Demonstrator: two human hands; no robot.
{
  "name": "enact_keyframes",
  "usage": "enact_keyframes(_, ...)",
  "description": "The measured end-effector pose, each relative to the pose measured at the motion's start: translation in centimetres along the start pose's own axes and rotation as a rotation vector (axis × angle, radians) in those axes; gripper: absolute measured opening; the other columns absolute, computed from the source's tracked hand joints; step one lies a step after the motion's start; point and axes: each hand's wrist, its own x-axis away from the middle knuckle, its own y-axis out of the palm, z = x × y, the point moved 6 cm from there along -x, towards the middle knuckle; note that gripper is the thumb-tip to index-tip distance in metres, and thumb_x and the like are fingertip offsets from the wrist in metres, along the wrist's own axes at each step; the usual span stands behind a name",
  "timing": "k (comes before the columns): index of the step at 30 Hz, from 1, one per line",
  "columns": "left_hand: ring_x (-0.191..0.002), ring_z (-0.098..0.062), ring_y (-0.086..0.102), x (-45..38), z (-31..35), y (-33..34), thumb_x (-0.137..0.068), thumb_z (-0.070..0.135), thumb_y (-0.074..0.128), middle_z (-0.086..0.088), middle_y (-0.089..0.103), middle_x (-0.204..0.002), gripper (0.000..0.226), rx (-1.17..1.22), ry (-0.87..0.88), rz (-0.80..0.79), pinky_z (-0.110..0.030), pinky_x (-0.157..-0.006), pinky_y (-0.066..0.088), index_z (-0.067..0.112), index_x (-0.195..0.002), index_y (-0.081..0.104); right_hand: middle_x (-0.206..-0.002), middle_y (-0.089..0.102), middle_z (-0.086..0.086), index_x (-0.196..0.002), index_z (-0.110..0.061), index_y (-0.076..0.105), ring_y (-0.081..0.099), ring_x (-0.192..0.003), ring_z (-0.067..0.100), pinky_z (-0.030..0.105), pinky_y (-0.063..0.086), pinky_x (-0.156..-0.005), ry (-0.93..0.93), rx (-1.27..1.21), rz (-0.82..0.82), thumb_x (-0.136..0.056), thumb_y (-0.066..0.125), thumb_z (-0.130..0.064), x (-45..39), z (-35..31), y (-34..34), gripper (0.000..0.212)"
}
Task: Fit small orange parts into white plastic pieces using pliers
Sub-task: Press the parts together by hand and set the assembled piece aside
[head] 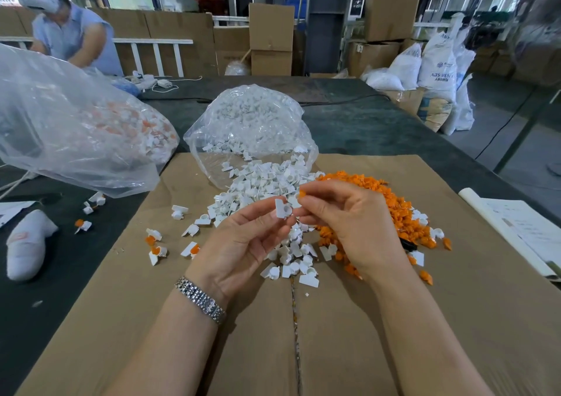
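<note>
While the left hand point(243, 241) pinches a white piece point(283, 208), the right hand point(349, 216) (grip closed) pinches an orange part point(302, 194).

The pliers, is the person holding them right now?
No, the left hand pinches a white piece and the right hand pinches an orange part.

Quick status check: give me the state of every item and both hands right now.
left hand: pinching a white piece
right hand: pinching an orange part
white-parts bag: open, spilling onto cardboard
orange pile: loose, heaped
assembled-parts bag: lying on its side
</note>
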Motion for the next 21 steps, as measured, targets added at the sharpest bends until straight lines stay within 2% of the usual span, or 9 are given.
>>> enact_keyframes(2, -0.095, -0.025, 0.076, 0.0, 0.0, -0.1, -0.082, -0.003, 0.067, -0.021, 0.075, -0.109, 0.026, -0.011, 0.013, 0.005, -0.025, -0.073, 0.061, 0.0, -0.105, 0.078, -0.085, 0.077, 0.005, -0.109, -0.008, 0.074, 0.075, -0.078, 0.016, 0.02, 0.058, -0.072, -0.026, 0.098, -0.043, -0.092, 0.07, -0.005, 0.2, -0.3, 0.2, 0.018)
enact_keyframes(5, -0.094, -0.025, 0.076, -0.1, 0.1, -0.3, -0.082, -0.002, 0.068, -0.019, 0.076, -0.106, 0.025, -0.028, 0.038, 0.015, -0.025, -0.074, 0.061, 0.0, -0.104, 0.079, -0.079, 0.074, 0.007, -0.099, -0.008, 0.07, 0.072, -0.07, 0.019, 0.026, 0.059, -0.066, -0.021, 0.172, -0.022, -0.089, 0.075, -0.007, 0.3, -0.4, 0.3, 0.011)
enact_keyframes(7, -0.093, -0.025, 0.076, -0.1, 0.2, -0.3, -0.082, -0.003, 0.068, -0.019, 0.076, -0.105, 0.025, -0.04, 0.055, 0.009, -0.025, -0.075, 0.06, 0.0, -0.104, 0.078, -0.075, 0.073, 0.004, -0.095, -0.011, 0.072, 0.072, -0.068, 0.016, 0.027, 0.06, -0.067, -0.032, 0.261, -0.022, -0.091, 0.074, -0.008, 0.4, -0.6, 0.5, 0.006)
enact_keyframes(10, -0.095, -0.025, 0.075, -0.2, 0.2, -0.2, -0.083, -0.005, 0.068, -0.02, 0.075, -0.107, 0.025, -0.073, 0.08, -0.002, -0.026, -0.078, 0.06, -0.003, -0.107, 0.076, -0.078, 0.073, -0.006, -0.101, -0.018, 0.076, 0.07, -0.073, 0.007, 0.02, 0.058, -0.071, -0.066, 0.436, 0.0, -0.094, 0.071, -0.014, 0.5, -1.0, 0.8, 0.01)
enact_keyframes(13, -0.098, -0.025, 0.074, -0.3, 0.3, -0.1, -0.082, -0.005, 0.071, -0.02, 0.075, -0.109, 0.025, -0.11, 0.103, -0.009, -0.026, -0.081, 0.059, -0.002, -0.106, 0.076, -0.085, 0.07, -0.012, -0.101, -0.023, 0.077, 0.065, -0.076, 0.001, 0.01, 0.051, -0.065, -0.112, 0.616, 0.032, -0.095, 0.069, -0.018, 0.6, -1.8, 1.3, 0.012)
enact_keyframes(15, -0.1, -0.025, 0.073, -0.3, 0.3, 0.0, -0.08, -0.003, 0.073, -0.019, 0.075, -0.11, 0.024, -0.137, 0.117, -0.024, -0.026, -0.082, 0.059, -0.001, -0.104, 0.077, -0.085, 0.068, -0.012, -0.098, -0.024, 0.076, 0.064, -0.075, 0.003, 0.016, 0.054, -0.067, -0.135, 0.686, 0.044, -0.093, 0.07, -0.02, 0.5, -2.2, 1.8, 0.008)
enact_keyframes(18, -0.101, -0.025, 0.074, -0.2, 0.3, 0.1, -0.08, -0.003, 0.072, -0.02, 0.075, -0.112, 0.024, -0.145, 0.126, -0.029, -0.026, -0.081, 0.059, 0.0, -0.103, 0.078, -0.087, 0.065, -0.008, -0.097, -0.02, 0.071, 0.062, -0.079, 0.009, 0.034, 0.055, -0.076, -0.166, 0.787, 0.058, -0.093, 0.07, -0.024, 0.6, -2.4, 2.8, 0.005)
enact_keyframes(21, -0.098, -0.026, 0.075, -0.2, 0.3, -0.2, -0.081, -0.003, 0.069, -0.024, 0.073, -0.114, 0.024, -0.103, 0.106, -0.009, -0.025, -0.078, 0.06, -0.003, -0.104, 0.077, -0.092, 0.067, -0.006, -0.103, -0.019, 0.072, 0.062, -0.083, 0.009, 0.032, 0.054, -0.08, -0.149, 0.79, 0.04, -0.095, 0.068, -0.022, 0.6, -2.0, 3.1, 0.009)
